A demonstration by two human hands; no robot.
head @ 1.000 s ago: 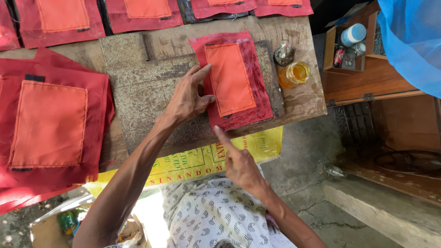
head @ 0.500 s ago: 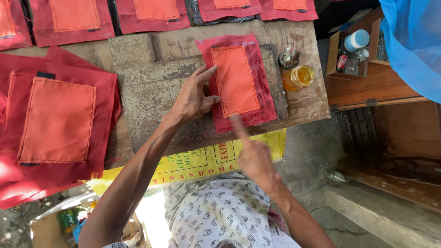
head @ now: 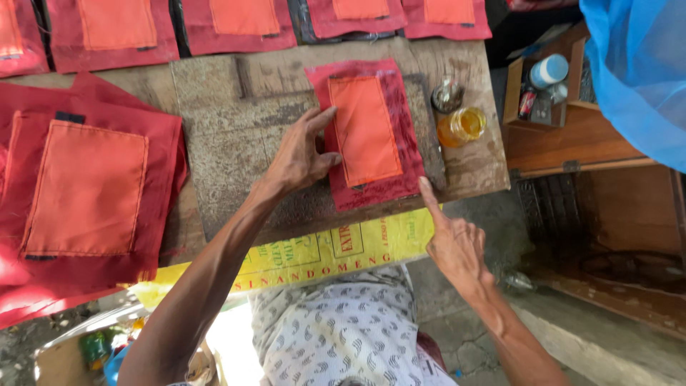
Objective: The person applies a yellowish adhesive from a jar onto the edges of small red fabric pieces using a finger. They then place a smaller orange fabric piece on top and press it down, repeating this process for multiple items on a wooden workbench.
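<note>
Red fabric piece point(head: 371, 132), orange patch: likely light, limp. Left hand point(head: 300, 154) flat on its edge; right hand point(head: 454, 243) empty, forefinger at its corner. Best pinched at hem.

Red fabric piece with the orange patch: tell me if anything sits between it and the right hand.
Nothing visible does. The right hand points its forefinger at the lower right corner of the red fabric piece; the left hand rests on its left edge.
</note>
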